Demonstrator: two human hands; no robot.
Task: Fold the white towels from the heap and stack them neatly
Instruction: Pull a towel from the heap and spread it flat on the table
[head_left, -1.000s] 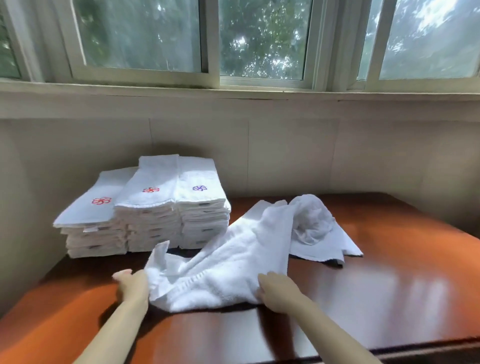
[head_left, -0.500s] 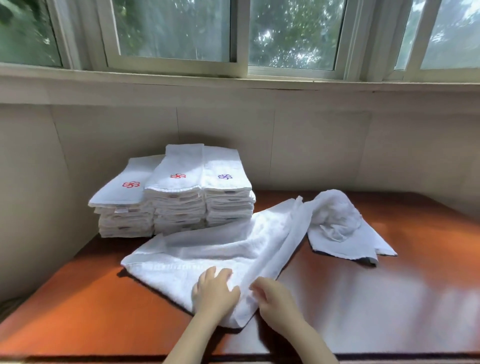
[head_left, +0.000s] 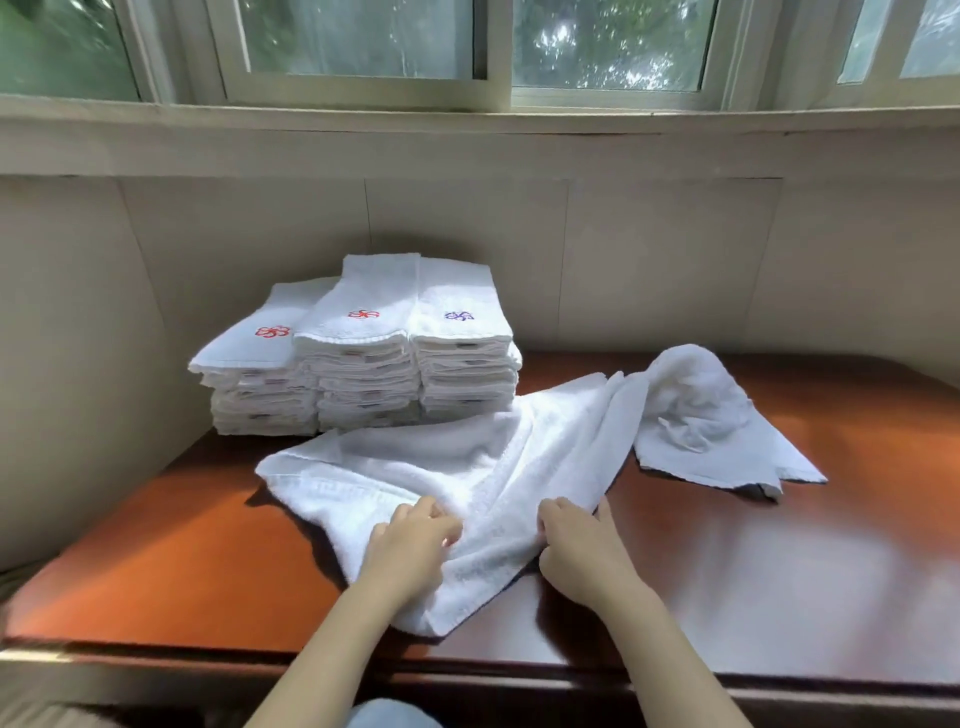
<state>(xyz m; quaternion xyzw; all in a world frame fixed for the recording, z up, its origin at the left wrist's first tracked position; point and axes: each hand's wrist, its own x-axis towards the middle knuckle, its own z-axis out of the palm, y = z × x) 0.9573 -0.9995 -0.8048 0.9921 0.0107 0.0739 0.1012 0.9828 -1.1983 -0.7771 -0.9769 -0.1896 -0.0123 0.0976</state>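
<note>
Towel: white terry cloth, nubby, matt. Table: reddish-brown wood, glossy, reflective.

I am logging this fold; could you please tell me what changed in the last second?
The left hand moved right, beside the right hand; both now hold the towel near its front corner, and it has spread flatter leftward. The stacks and the crumpled towel stayed put.

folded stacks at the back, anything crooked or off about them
Slightly. The left stack sits lower than the middle stack and right stack, and its top towel juts out past the layers beneath at the front left corner. The right one carries a purple emblem; the other two are red.
</note>
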